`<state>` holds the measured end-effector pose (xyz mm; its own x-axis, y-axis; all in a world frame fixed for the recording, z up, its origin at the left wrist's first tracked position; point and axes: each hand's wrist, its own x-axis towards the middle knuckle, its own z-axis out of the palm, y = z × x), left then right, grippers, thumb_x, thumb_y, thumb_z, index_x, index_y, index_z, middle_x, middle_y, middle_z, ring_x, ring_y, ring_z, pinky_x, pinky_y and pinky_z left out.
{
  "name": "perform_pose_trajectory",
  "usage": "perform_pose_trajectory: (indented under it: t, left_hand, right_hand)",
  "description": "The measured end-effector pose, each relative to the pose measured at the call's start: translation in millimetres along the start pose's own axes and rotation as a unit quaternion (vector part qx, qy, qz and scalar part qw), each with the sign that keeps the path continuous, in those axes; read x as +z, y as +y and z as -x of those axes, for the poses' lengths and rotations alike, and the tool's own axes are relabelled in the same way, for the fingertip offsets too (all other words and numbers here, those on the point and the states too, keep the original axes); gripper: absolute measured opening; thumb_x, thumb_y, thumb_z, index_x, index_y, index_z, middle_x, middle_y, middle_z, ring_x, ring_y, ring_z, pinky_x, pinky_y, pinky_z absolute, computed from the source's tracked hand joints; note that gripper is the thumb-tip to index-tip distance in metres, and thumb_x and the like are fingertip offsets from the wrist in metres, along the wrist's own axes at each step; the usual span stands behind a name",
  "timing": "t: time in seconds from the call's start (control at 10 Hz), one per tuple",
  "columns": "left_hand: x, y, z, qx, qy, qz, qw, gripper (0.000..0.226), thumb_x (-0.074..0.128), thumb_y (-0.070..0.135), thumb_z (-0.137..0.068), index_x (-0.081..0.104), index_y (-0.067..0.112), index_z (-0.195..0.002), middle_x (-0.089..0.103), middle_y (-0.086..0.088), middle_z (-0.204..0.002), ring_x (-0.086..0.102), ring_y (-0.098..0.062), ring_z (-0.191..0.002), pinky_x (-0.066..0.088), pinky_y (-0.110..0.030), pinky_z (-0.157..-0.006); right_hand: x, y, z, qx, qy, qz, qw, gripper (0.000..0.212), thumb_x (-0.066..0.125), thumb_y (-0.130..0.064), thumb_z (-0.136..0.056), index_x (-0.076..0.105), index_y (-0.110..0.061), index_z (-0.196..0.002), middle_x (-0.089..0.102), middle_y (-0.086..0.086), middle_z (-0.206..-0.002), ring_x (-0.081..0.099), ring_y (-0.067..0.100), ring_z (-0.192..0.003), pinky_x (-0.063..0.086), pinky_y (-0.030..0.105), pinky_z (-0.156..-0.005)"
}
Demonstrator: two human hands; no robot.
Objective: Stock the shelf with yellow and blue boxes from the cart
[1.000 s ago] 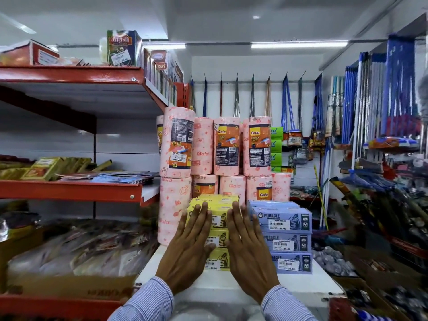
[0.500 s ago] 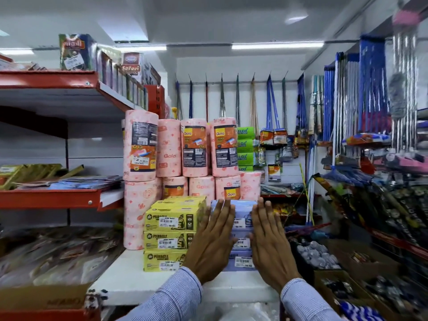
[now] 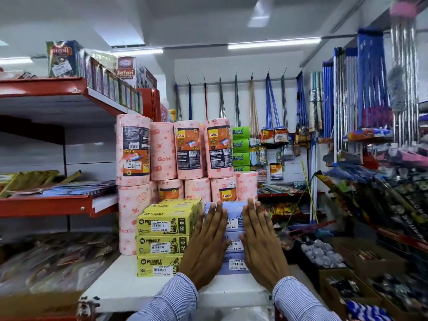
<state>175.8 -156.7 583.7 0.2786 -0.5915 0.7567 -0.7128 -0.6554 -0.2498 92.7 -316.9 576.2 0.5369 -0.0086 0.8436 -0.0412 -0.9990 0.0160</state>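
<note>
We have moved both hands off the yellow stack and onto the blue one beside it, which we read as the yellow boxes being squared up and the blue ones now getting the same treatment.

Nearest to us, the white shelf (image 3: 143, 290) carries everything; we take it as our landmark. At its front edge our left hand (image 3: 206, 249) lies flat against the face of the blue boxes (image 3: 232, 244), fingers straight and only slightly spread, gripping nothing. Our right hand (image 3: 260, 246) lies flat on the same face just to the right, fingers likewise extended and close together, palm pressing rather than holding. Between the two hands the price labels of the stacked blue boxes show.

On the shelf just left of the blue stack, touching it, stand the yellow boxes (image 3: 165, 242), three high at the front with more behind. Further back on the shelf the pink kitchen towel rolls (image 3: 176, 156) rise in two tiers. The cart is not in view, so we cannot tell how many boxes remain.
</note>
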Motion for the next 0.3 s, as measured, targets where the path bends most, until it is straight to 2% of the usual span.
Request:
perform_pose_trajectory:
  t: [0.1, 0.3]
  left_hand:
    - [-2, -1, 1, 0.007, 0.002, 0.006, 1.0, 0.067, 0.031, 0.04, -0.104, 0.004, 0.01, -0.158, -0.006, -0.007, -0.169, -0.005, -0.023, -0.156, -0.013, -0.037, -0.126]
    - [-14, -3, 7, 0.007, 0.026, 0.039, 0.999, 0.066, 0.025, 0.043, -0.106, -0.001, 0.012, -0.158, -0.01, -0.007, -0.169, -0.006, -0.024, -0.156, 0.01, -0.048, -0.121]
  right_hand:
    - [-4, -1, 1, 0.001, -0.008, 0.008, 1.0, 0.065, 0.03, -0.027, -0.101, 0.0, -0.008, -0.155, -0.006, 0.009, -0.166, -0.004, 0.026, -0.153, 0.012, 0.047, -0.119]
    - [-19, -10, 3, 0.001, 0.006, 0.004, 1.0, 0.064, 0.029, -0.03, -0.101, 0.004, -0.008, -0.155, -0.005, 0.009, -0.166, 0.0, 0.026, -0.153, 0.01, 0.048, -0.12]
